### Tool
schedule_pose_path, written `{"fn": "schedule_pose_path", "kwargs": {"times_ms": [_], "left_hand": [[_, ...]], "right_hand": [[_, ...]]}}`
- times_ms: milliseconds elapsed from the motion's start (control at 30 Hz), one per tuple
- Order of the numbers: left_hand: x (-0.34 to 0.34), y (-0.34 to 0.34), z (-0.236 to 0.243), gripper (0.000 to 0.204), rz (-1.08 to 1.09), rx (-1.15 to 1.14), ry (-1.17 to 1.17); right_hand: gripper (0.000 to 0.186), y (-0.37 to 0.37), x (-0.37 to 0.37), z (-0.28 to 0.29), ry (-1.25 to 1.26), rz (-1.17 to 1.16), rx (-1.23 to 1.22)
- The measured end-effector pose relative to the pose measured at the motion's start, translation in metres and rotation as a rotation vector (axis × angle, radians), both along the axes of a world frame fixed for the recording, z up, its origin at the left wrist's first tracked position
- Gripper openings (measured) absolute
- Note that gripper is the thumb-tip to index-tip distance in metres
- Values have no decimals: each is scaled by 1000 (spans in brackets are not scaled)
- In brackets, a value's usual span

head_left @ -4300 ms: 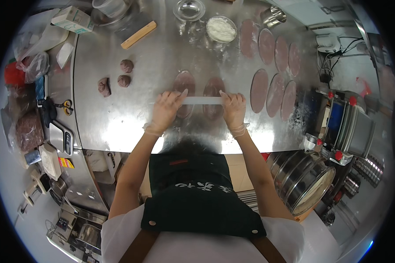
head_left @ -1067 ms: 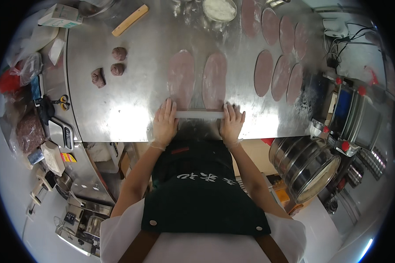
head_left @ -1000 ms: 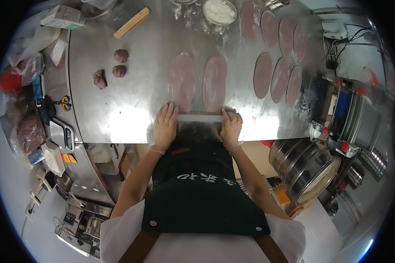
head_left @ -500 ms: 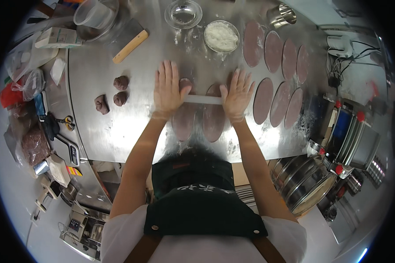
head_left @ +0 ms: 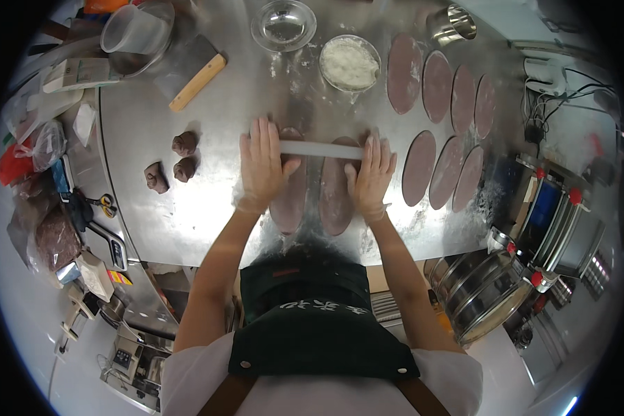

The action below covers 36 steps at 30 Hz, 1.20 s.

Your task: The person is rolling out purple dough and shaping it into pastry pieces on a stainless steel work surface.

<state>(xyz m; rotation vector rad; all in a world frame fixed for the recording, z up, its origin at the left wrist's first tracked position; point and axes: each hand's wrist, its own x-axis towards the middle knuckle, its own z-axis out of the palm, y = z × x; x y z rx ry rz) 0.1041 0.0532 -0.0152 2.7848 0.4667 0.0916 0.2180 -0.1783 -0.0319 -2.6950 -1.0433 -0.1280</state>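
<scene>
A pale rolling pin (head_left: 322, 149) lies crosswise over two long, flat ovals of purplish-brown dough, the left dough oval (head_left: 288, 211) and the right dough oval (head_left: 337, 197). My left hand (head_left: 262, 166) rests flat over the pin's left end, fingers stretched forward, thumb out over the left oval. Over the right end lies my right hand (head_left: 373, 177), also flat and open, its thumb by the right oval. Neither hand wraps around the pin; its ends are hidden beneath the fingers.
Several finished dough ovals (head_left: 419, 168) lie in two rows at right. Three dough lumps (head_left: 184, 143) sit at left. Farther back are a bowl of flour (head_left: 350, 64), a clear bowl (head_left: 284, 26), a wooden-handled scraper (head_left: 198, 83) and a metal cup (head_left: 453, 25). A roller machine (head_left: 555, 222) stands right.
Both hands have drawn back slightly toward me. The pin now lies farther up the dough ovals, under my fingers instead of near my palms. The whole view has shifted a little.
</scene>
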Motion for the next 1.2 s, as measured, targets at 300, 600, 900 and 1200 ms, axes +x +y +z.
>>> {"fn": "schedule_pose_path", "kwargs": {"times_ms": [300,600,900,1200], "left_hand": [[94,47,3,95,11,150,-36],[-8,-7,21,95,42,73,112],[14,18,-6,89,91,129,-100],[-102,-57,17,88,13,-91,154]], "right_hand": [[64,19,83,7,17,212,-11],[56,-37,1,18,11,332,33],[61,24,36,17,-124,-64,17],[61,-49,-78,21,104,-39,-136]]}}
